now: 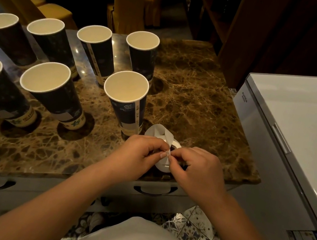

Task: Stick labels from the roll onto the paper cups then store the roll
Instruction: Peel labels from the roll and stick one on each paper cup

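Observation:
Several dark paper cups with cream insides stand upright in two rows on the marble counter (198, 97); the nearest cup (127, 102) is just beyond my hands. The white label roll (162, 165) sits between my hands near the counter's front edge, with a loose strip of backing paper (158, 132) curling up from it. My left hand (139, 156) and my right hand (197, 167) meet at the strip, fingertips pinching a small white piece of it. Most of the roll is hidden by my fingers.
A white chest freezer (298, 125) stands right of the counter. Drawer handles (154, 191) run along the counter's front below my hands. Yellow chairs (128, 1) and dark wooden shelving are behind. Patterned floor tiles show below.

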A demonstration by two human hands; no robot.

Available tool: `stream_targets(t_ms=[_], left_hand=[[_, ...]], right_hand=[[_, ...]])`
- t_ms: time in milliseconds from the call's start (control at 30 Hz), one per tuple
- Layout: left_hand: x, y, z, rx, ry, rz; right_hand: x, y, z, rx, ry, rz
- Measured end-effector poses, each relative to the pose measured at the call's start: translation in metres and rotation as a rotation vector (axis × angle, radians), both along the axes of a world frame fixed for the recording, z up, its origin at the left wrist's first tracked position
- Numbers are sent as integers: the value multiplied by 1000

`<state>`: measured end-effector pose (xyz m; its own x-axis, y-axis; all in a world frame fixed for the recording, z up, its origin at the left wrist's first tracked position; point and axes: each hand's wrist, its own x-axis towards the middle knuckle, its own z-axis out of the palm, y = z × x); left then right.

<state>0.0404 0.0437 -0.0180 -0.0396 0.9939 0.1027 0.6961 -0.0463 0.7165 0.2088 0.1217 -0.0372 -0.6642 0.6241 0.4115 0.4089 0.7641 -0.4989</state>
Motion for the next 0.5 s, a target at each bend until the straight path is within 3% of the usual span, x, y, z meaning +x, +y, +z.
stream_targets(t_ms=[333, 500], left_hand=[[5, -3, -3, -53, -13, 122], [8, -5, -1, -121, -56, 309]], right_hand=[[2, 0, 3, 19, 20, -21], [12, 10, 13, -239, 175, -207]])
